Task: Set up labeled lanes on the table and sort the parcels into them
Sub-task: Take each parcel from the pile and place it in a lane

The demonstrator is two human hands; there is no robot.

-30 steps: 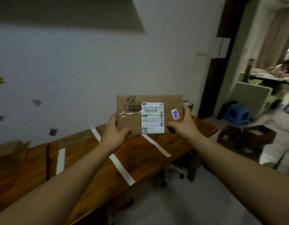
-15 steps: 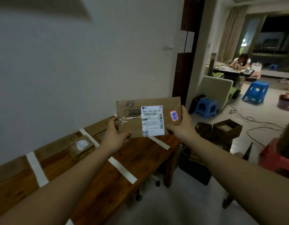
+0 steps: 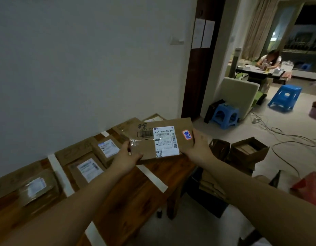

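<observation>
- My left hand [image 3: 126, 158] grips the parcel [image 3: 148, 150] at its left end. The thumb is curled down onto the top face beside a scrap of clear tape, and the fingers are tucked underneath where I can't see them.
- My right hand [image 3: 200, 148] grips the right end. The thumb lies along the edge just beside the orange sticker [image 3: 187, 134], and the other fingers are hidden below.
- The parcel is over the right end of the table [image 3: 135, 192], with its white label [image 3: 165, 141] facing up. I can't tell whether its near edge touches the wood.
- Further left on the table, three boxes [image 3: 86, 169] lie along the wall side, each with a pale label.
- More boxes sit at the table's far right corner, half hidden behind the parcel.
- White tape strips [image 3: 151, 176] cross the table. One comes out from under the parcel towards the near edge, and another lies between two of the boxes.
- On the floor to the right of the table stands an open carton [image 3: 247, 150], with a blue stool [image 3: 224, 114] beyond it.
</observation>
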